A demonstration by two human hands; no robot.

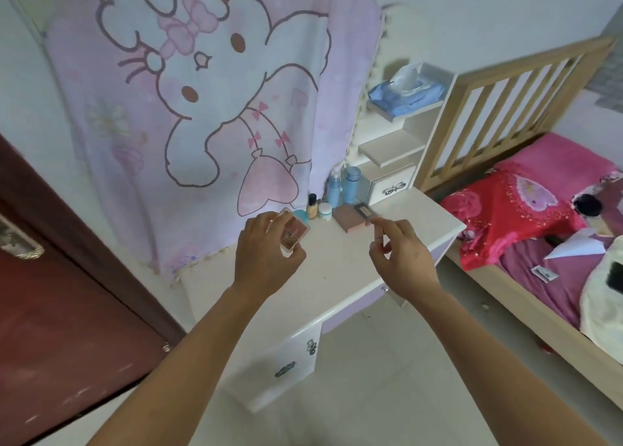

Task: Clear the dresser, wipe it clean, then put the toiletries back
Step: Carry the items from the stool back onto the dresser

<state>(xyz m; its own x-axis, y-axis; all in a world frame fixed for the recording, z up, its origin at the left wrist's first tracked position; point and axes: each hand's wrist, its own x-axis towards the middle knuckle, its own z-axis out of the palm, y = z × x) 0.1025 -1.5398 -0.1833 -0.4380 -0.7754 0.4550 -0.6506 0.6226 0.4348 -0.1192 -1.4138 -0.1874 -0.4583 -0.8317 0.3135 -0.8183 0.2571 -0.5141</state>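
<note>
My left hand [266, 248] grips a small brown-pink box [294, 236] just above the back left of the white dresser top [340, 263]. My right hand [403, 255] hovers over the top's right side; its index fingertip is at the corner of a flat pink-brown palette [349, 219], and it holds nothing. A small grey compact [362, 209] lies on the palette. Along the back stand two blue bottles [342, 187], a beige foundation bottle [312, 207], a small white jar [325, 211] and a teal item [300, 214] partly hidden behind the box.
A cartoon-print pink cloth [209, 101] hangs behind the dresser. Side shelves hold a blue wet-wipes pack [406, 95] above a small drawer [391, 185]. A dark red door [60, 294] is left; a wooden bed [526, 209] with red bedding stands right.
</note>
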